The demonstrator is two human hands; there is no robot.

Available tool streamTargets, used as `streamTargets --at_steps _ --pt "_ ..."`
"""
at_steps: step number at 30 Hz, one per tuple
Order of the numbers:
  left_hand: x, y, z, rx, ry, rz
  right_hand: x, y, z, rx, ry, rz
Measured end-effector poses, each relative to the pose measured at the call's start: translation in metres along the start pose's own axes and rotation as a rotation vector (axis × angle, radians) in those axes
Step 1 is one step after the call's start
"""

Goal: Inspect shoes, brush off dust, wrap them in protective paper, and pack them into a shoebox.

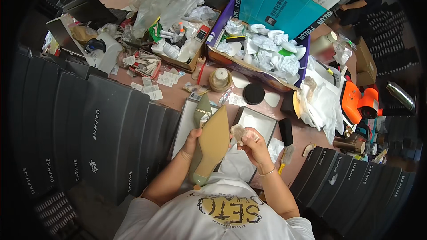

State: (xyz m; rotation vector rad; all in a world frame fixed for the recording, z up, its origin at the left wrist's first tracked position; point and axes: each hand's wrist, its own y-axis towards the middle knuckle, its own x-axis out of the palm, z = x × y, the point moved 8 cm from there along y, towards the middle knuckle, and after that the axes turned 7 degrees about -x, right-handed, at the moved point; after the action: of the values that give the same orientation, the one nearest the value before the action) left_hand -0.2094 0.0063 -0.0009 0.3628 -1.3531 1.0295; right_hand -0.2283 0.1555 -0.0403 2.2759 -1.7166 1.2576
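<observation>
Olive, its tan sole toward the camera, the pointed shoe (213, 138) fills the left hand's (191, 142) grasp in the head view, beside an open box (262, 125) on the counter (307, 137). The right hand (255, 146) pinches a translucent beige lump (238, 132). This looks like rubbing the shoe clean; another stroke would call for a steady grip.

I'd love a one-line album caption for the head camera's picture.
Left hand holds a green shoe, tan sole showing; right hand pinches a small beige piece beside it.
</observation>
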Motion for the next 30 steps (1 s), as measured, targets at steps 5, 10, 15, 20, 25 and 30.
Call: streamTargets --at_steps 5,10,15,20,25,30 --pt "-0.013 0.002 -0.003 0.032 0.002 0.078 0.008 -0.008 -0.004 -0.004 0.221 -0.027" --pt "-0.026 -0.001 -0.008 0.044 -0.038 0.12 0.014 -0.004 -0.007 -0.018 0.315 -0.03" --pt "-0.032 0.0 -0.009 0.016 -0.104 0.147 0.014 0.024 -0.02 -0.044 -0.036 0.014" --pt "-0.033 0.008 0.019 0.057 -0.077 0.155 0.076 0.078 -0.114 -0.857 -1.143 -0.005" --pt "-0.028 0.016 0.045 0.183 -0.129 0.212 0.131 0.122 -0.111 -1.059 -1.696 -0.145" --pt "-0.037 0.017 0.049 0.196 -0.161 0.188 0.122 0.143 -0.081 -1.03 -1.8 -0.148"
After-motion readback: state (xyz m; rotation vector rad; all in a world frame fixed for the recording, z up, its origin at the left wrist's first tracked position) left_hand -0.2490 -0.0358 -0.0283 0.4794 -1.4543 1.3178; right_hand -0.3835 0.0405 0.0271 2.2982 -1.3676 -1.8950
